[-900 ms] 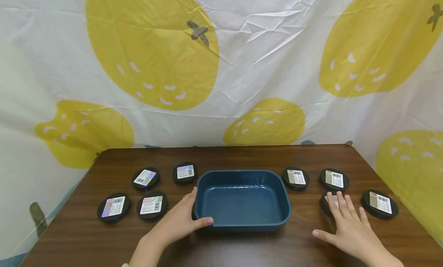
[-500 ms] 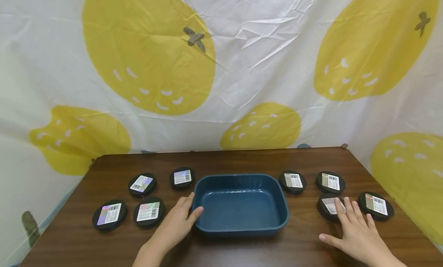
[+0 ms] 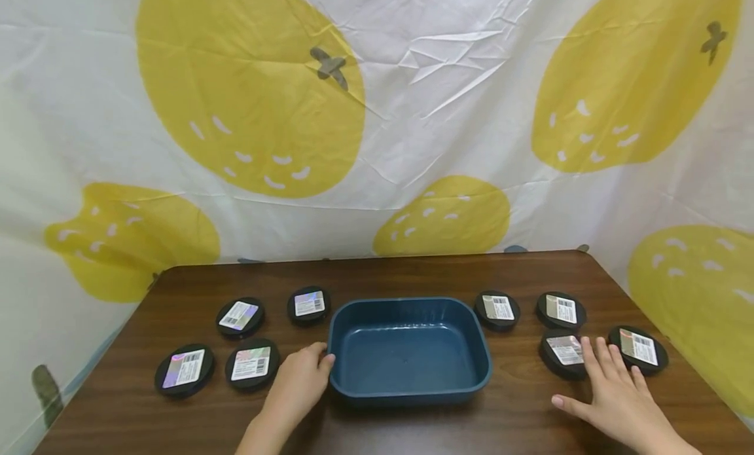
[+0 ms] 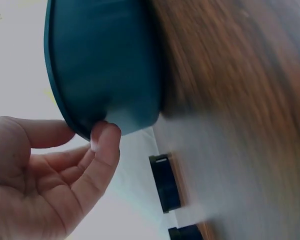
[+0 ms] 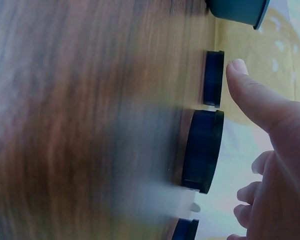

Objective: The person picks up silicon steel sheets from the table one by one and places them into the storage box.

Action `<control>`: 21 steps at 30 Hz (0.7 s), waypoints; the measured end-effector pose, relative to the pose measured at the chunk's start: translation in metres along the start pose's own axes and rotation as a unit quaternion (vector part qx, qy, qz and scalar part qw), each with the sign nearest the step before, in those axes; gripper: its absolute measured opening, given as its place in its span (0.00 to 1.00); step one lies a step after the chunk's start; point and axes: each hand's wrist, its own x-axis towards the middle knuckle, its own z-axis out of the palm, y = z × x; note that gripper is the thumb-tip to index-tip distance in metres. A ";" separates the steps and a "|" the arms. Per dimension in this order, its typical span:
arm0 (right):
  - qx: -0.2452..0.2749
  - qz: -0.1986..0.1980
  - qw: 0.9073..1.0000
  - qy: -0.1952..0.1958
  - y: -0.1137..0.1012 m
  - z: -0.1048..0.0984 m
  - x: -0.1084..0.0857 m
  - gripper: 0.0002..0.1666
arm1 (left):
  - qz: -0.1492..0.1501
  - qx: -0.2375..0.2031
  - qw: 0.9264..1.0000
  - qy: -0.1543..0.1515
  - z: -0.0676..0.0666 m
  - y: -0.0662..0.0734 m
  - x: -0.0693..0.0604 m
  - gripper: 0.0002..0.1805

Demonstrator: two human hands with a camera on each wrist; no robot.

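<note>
A dark blue rectangular tub [image 3: 406, 397] stands at the middle of the table. At its left side, my left hand [image 3: 297, 380] pinches the rim; in the left wrist view, the thumb is at the edge and a curled finger touches the outer wall of the tub [image 4: 105, 65]. My right hand [image 3: 615, 399] is spread over the right part of the table, fingers straight and holding nothing. Closest to its fingertips are a round black labelled container [image 3: 563, 353] and another black container [image 3: 639, 350]. In the right wrist view, the right thumb is apart from the black containers [image 5: 202, 152].
More round black containers lie behind, one labelled container [image 3: 497, 309] and another [image 3: 561, 309]. On the left are several others, including one labelled disc [image 3: 252, 364] beside my left hand. A fruit-print cloth [image 3: 283, 232] hangs behind the brown table [image 3: 400, 272].
My left thumb has drawn back from over the tub's front-left corner to its left rim. My right hand has shifted slightly right and towards me, uncovering a container's label.
</note>
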 end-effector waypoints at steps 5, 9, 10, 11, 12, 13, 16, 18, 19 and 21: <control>0.009 0.002 1.000 0.018 0.005 -0.001 0.001 0.68 | -0.053 -0.068 0.996 -0.008 0.002 0.002 0.000 0.13; 0.051 0.008 0.998 0.019 0.008 -0.001 0.007 0.68 | -0.069 -0.103 0.992 -0.017 0.002 0.000 0.001 0.11; 0.065 0.013 0.998 0.016 0.008 -0.001 0.009 0.68 | -0.068 -0.105 0.992 -0.018 0.003 -0.001 0.001 0.11; 0.078 0.018 0.997 0.013 0.009 0.000 0.011 0.68 | -0.067 -0.104 0.992 -0.020 0.003 -0.001 0.001 0.11; 0.090 0.025 0.996 0.009 0.010 0.000 0.012 0.67 | -0.065 -0.104 0.992 -0.021 0.002 -0.002 0.001 0.11; 0.099 0.031 0.995 0.007 0.011 0.000 0.013 0.67 | -0.065 -0.103 0.992 -0.022 0.002 -0.002 0.001 0.11; 0.111 0.051 0.992 -0.001 0.015 0.000 0.015 0.66 | -0.063 -0.102 0.992 -0.024 0.003 -0.002 0.002 0.12; 0.114 0.061 0.992 -0.005 0.018 0.000 0.015 0.65 | -0.064 -0.104 0.992 -0.027 0.003 -0.002 0.002 0.12; 0.115 0.066 0.991 -0.007 0.019 0.000 0.016 0.65 | -0.063 -0.105 0.992 -0.027 0.003 -0.002 0.003 0.12; 0.121 0.075 0.990 -0.013 0.021 0.000 0.017 0.65 | -0.064 -0.107 0.992 -0.028 0.003 -0.003 0.003 0.12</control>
